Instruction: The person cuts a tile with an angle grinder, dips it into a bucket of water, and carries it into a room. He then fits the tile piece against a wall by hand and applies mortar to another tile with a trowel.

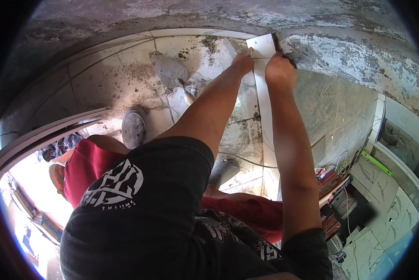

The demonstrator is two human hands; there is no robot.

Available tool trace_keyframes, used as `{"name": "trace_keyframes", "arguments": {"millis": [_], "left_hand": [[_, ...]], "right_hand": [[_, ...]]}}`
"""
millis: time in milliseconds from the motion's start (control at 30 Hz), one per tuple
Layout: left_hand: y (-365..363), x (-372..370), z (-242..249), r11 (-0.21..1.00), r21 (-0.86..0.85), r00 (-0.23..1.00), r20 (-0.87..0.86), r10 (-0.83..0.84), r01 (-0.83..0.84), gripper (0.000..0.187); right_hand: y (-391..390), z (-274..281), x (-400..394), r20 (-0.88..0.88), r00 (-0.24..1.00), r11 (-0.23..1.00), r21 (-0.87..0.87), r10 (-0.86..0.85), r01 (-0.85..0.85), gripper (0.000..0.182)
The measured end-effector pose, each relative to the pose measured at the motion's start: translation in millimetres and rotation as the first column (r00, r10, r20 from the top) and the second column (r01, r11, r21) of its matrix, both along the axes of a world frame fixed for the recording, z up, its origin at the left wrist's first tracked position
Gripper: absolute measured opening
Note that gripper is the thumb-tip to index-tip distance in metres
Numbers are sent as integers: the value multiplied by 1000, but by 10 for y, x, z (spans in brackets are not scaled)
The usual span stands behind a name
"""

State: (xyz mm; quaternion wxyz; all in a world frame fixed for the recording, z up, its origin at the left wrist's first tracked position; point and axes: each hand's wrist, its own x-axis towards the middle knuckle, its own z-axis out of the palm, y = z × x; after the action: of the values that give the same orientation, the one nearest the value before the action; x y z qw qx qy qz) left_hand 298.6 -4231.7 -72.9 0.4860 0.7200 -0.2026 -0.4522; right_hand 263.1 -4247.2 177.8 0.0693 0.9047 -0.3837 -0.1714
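Note:
A white tile piece lies against the foot of the rough wall, at the top end of a long white strip on the floor. My left hand is at the piece's left edge, its fingers closed on that edge. On the other side, my right hand is curled at the right edge of the piece and the strip, with its fingertips mostly hidden. A thin joint line runs across between the piece and the strip.
A trowel with grey mortar lies on the dirty tiled floor to the left. My shoes stand below it. A cable crosses the strip. Boxes and a green level are at the right.

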Motion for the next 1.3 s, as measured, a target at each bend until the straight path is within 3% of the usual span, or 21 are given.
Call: {"name": "trace_keyframes", "arguments": {"millis": [33, 133, 300, 333, 400, 433, 533, 567, 600, 667, 767, 900, 1067, 1167, 1200, 1267, 1300], "left_hand": [[48, 44, 116, 1000, 19, 1000, -25, -8, 8, 59], [214, 52, 506, 970, 32, 918, -315, 239, -241, 51], [367, 182, 906, 887, 200, 573, -700, 426, -415, 46], [409, 142, 880, 853, 211, 516, -718, 467, -478, 58], [592, 197, 923, 877, 193, 421, -818, 392, -441, 63], [693, 229, 955, 892, 156, 431, -832, 351, -424, 63], [937, 321, 1222, 935, 42, 468, -858, 214, -351, 61], [979, 333, 1338, 945, 0, 475, -864, 165, -327, 60], [1013, 322, 1469, 953, -41, 482, -869, 114, -299, 59], [1043, 245, 1691, 962, -125, 481, -877, 7, -244, 58], [1046, 17, 1985, 966, -225, 431, -890, -150, -129, 57], [958, -354, 2304, 947, -319, 309, -898, -312, 27, 56], [723, -829, 2624, 875, -427, 157, -871, -465, 227, 55], [526, -979, 2804, 792, -518, 73, -821, -567, 322, 56], [495, -1084, 2951, 771, -527, -20, -830, -558, 358, 56], [491, -1228, 3399, 759, -467, -296, -882, -366, 454, 59], [441, -1209, 3444, 742, -470, -268, -882, -387, 478, 61]], "right_hand": [[-6, -34, 12, 6, 1000, 1000, 4, 2, -2, 30], [-16, -63, 37, 29, 999, 999, 30, -13, 12, 30], [52, 57, 74, 126, 986, 963, 258, -109, 74, 30], [84, -55, 36, 209, 971, 961, 270, -113, 54, 30], [220, -36, -66, 304, 951, 970, 241, -56, -20, 32], [327, 63, -107, 444, 893, 963, 264, -81, -44, 34], [639, 362, -307, 495, 793, 884, 455, -355, 111, 22], [666, 394, -449, 476, 866, 912, 406, -150, -65, 24], [793, 501, -569, 561, 754, 869, 494, -341, 25, 26], [899, 805, -917, 550, 711, 788, 616, -437, 7, 28], [1044, 1075, -1233, 405, 459, 528, 831, -791, 176, 30], [1109, 1295, -1858, 387, 196, 419, 894, -901, 160, 29], [1342, 1828, -2941, 495, 41, 495, 854, -868, 161, 29], [1779, 2314, -3757, 629, 51, 621, 745, -775, 243, 29], [2003, 2475, -4056, 699, 86, 689, 665, -710, 287, 29], [2596, 2689, -4681, 868, 308, 896, 280, -390, 344, 30], [2928, 2772, -4914, 875, 376, 906, 146, -305, 397, 30]]}}
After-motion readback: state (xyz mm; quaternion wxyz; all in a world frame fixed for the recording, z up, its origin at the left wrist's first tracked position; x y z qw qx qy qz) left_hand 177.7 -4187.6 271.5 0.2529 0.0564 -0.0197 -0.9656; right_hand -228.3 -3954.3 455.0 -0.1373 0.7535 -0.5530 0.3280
